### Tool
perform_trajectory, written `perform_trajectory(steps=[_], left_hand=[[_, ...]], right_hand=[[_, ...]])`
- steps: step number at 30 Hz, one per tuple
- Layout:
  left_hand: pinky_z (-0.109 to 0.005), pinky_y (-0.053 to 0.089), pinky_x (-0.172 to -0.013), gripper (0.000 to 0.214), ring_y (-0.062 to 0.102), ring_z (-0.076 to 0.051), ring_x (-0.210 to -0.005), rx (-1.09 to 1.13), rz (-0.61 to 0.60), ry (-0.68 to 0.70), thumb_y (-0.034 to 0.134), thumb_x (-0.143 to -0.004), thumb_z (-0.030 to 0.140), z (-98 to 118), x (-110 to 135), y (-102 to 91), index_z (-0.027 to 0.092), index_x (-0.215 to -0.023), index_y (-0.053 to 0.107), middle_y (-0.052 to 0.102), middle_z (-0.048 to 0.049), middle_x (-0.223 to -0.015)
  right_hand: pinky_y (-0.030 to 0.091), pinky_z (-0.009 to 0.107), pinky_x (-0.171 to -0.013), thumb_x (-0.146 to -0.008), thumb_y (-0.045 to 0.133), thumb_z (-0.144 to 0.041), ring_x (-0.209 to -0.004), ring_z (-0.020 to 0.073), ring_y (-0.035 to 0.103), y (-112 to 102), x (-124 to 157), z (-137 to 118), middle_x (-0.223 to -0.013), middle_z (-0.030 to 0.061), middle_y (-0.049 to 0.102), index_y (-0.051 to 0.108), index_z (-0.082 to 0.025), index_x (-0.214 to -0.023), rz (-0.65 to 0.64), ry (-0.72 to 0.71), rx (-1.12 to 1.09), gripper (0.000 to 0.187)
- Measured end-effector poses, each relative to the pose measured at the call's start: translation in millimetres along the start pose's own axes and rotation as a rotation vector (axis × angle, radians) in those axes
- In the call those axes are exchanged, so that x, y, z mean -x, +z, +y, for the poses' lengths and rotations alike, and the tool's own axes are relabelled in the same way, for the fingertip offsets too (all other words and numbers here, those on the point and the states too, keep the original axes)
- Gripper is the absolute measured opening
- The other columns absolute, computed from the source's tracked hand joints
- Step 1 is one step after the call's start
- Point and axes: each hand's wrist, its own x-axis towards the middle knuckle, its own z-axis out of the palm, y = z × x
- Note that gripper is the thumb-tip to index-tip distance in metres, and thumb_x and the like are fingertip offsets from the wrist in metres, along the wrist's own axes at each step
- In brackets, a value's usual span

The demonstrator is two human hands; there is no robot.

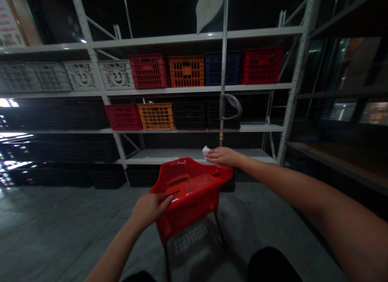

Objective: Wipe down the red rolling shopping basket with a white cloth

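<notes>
A small red plastic shopping cart (188, 207) stands on the floor before me, turned slightly askew. My left hand (151, 209) grips the near-left edge of its top, thumb over the rim. On the far-right side, my right hand (223, 156) pinches a crumpled white tissue or cloth (206, 151) just above the cart's rim. Behind that hand rises a metal pole (224, 51) carrying a grey loop-shaped handle (232, 107) and a pale flag (210, 9). The pole's foot is hidden by my hand.
A grey metal rack (194, 90) runs across the front, holding white crates (117, 75), an orange crate (186, 71), a blue crate (216, 69) and red crates (263, 65). Dark crates (103, 168) sit low on the left. More shelving (339, 160) stands to the right.
</notes>
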Motion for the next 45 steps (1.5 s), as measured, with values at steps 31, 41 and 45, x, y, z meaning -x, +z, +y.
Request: perform_trajectory(steps=[31,41,45], left_hand=[[-0.025,0.036,-0.059,0.058,0.061,-0.017,-0.068,-0.096,0.051,0.063,0.020,-0.086,0.054,31.0,-19.8,15.0,0.019,-0.074,0.064,0.067,-0.0068,-0.072],[-0.024,0.036,-0.057,0.055,0.060,-0.015,-0.062,0.021,0.056,0.165,0.023,-0.086,0.054,9.3,-9.1,11.5,0.022,-0.080,0.068,0.066,-0.0037,-0.067],[-0.024,0.039,-0.059,0.053,0.060,-0.015,-0.063,0.039,0.085,0.218,0.025,-0.085,0.051,4.3,-5.3,12.7,0.022,-0.081,0.069,0.068,-0.0031,-0.069]], right_hand=[[0.022,0.048,-0.108,-0.085,0.028,-0.009,-0.133,0.0198,0.022,154.8,-18.4,-188.9,-0.136,0.0041,0.042,0.029,-0.023,-0.138,0.845,0.455,-0.131,0.055],[0.028,0.039,-0.105,-0.078,0.024,-0.003,-0.128,0.0175,0.034,141.4,39.6,-80.9,-0.132,0.0114,0.046,0.047,-0.011,-0.128,1.020,0.844,-0.205,0.055],[0.037,0.033,-0.097,-0.079,0.033,-0.009,-0.112,0.0204,0.051,110.3,42.9,-43.0,-0.119,0.0110,0.058,0.060,-0.014,-0.114,0.822,1.033,-0.434,0.044]])
